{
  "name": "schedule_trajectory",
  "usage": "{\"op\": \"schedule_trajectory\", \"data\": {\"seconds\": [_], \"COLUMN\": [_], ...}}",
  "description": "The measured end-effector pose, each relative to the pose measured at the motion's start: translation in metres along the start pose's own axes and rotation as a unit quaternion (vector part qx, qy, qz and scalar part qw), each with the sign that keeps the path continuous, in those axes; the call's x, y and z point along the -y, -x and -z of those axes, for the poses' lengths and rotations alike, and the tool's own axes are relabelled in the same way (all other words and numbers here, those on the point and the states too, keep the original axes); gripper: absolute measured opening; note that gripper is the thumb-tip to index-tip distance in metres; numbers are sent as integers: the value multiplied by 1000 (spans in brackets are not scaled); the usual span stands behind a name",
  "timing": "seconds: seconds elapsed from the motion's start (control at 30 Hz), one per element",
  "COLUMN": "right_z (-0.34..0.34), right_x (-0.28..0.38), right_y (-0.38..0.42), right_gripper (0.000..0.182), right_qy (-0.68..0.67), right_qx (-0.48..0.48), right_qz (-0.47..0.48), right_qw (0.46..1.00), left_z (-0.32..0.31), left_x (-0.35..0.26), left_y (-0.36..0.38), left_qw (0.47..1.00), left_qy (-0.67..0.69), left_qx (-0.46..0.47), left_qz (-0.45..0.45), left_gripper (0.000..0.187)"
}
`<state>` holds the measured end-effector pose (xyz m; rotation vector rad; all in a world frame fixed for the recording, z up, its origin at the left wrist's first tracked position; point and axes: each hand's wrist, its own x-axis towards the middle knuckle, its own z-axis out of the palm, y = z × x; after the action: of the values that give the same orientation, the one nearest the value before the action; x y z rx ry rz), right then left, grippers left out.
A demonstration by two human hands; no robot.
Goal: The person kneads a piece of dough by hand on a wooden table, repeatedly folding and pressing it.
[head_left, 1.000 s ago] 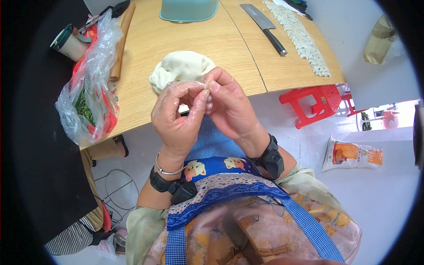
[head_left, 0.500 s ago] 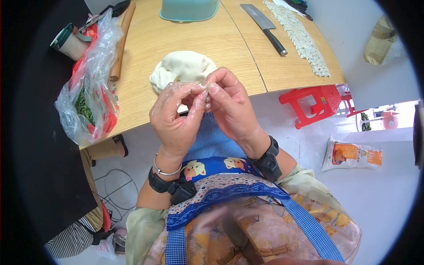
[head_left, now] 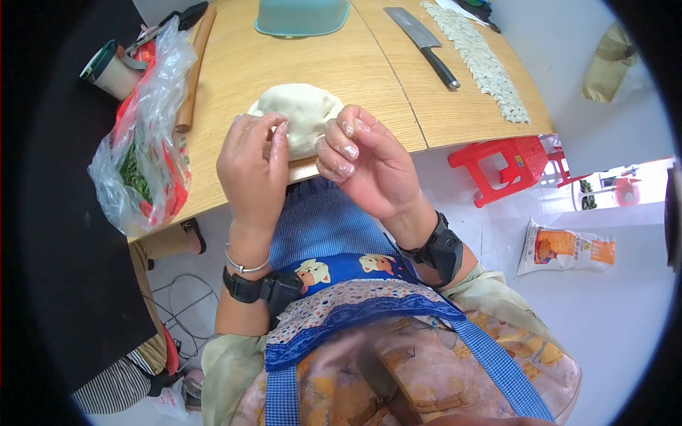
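Observation:
A large lump of pale dough (head_left: pixel 302 106) rests near the front edge of the wooden table. At its left front side is my left hand (head_left: pixel 257 153), fingers bent and closed against the thumb; whatever they hold, if anything, is hidden. My right hand (head_left: pixel 369 160) is raised at the dough's right front side, its floury fingers curled in with the thumb against the index finger. Anything in that pinch is too small to name. The two hands are apart. Long rows of small pale dough pieces (head_left: pixel 483 60) lie along the table's right side.
A cleaver (head_left: pixel 419 39) lies right of the table seam. At the back stands a teal container (head_left: pixel 302 15). On the left are a rolling pin (head_left: pixel 193 78), a plastic bag of greens (head_left: pixel 138 163) and a mug (head_left: pixel 112 73). A red stool (head_left: pixel 501 167) is beyond the table's front edge.
My hands, which met fingertip to fingertip in front of the dough, have parted. The left one moved left, and more of the dough's front shows between them.

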<state>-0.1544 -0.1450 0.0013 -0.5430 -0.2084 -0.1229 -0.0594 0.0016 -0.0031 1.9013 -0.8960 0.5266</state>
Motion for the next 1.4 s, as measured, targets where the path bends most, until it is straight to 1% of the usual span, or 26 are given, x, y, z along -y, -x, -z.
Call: {"op": "schedule_trajectory", "data": {"seconds": [0.03,0.1,0.23,0.3,0.33,0.37,0.4,0.43,0.47,0.5,0.53,0.57,0.63,0.67,0.77,0.9,0.97,1.0,1.07,1.1,1.17,1.3,1.37,1.4], "right_z": [-1,0,3,2,1,1,0,1,1,2,3,3,5,6,5,6,4,2,-3,-3,-4,5,1,0], "right_x": [0,1,0,-2,-1,0,2,5,6,5,5,5,9,10,10,10,11,11,11,10,8,7,6,5], "right_y": [0,-1,-3,-5,-5,-5,-5,-5,-4,-2,-2,-3,-2,-2,-1,1,2,3,6,7,8,9,8,8], "right_gripper": [16,15,14,14,15,16,16,17,18,18,19,20,20,21,21,20,20,20,18,18,15,22,13,13], "right_qy": [0,-1,-18,-25,-40,-54,-52,-46,-40,-40,-47,-53,-47,-42,-30,-16,25,24,115,115,166,176,188,188], "right_qx": [10,20,49,68,73,78,79,98,115,110,101,94,99,103,97,95,83,83,16,16,-3,15,-18,-18], "right_qz": [-1,-3,-24,-31,-30,-28,-28,-32,-37,-36,-34,-32,-46,-56,-48,-53,-44,-44,-16,-16,-3,0,3,3], "right_qw": [1000,1000,998,997,996,995,995,994,992,992,993,994,993,992,994,994,995,995,993,993,986,984,982,982], "left_z": [-4,-9,-15,-18,-14,-8,-3,0,1,2,5,8,13,13,13,14,14,13,11,10,7,-1,-3,-5], "left_x": [3,6,5,10,11,11,10,7,2,-6,-13,-20,-29,-30,-31,-33,-35,-35,-36,-36,-36,-36,-37,-37], "left_y": [0,-1,-8,-13,-12,-10,-6,-2,5,11,13,12,10,10,10,12,11,11,11,11,10,13,13,14], "left_qw": [1000,994,987,985,985,996,989,989,977,957,956,955,974,976,980,979,978,978,977,977,982,980,981,981], "left_qy": [0,-101,-145,-150,-150,-41,69,71,158,245,261,263,213,210,196,199,195,194,200,199,179,188,182,182], "left_qx": [0,34,57,60,56,80,106,107,84,60,59,57,59,51,44,52,63,63,56,57,50,40,34,34], "left_qz": [-1,-22,-26,-58,-58,11,80,79,112,146,122,123,49,28,7,16,39,38,48,48,35,47,57,57], "left_gripper": [10,12,15,18,18,20,22,22,22,23,21,21,20,20,20,19,17,17,15,15,14,12,11,11]}}
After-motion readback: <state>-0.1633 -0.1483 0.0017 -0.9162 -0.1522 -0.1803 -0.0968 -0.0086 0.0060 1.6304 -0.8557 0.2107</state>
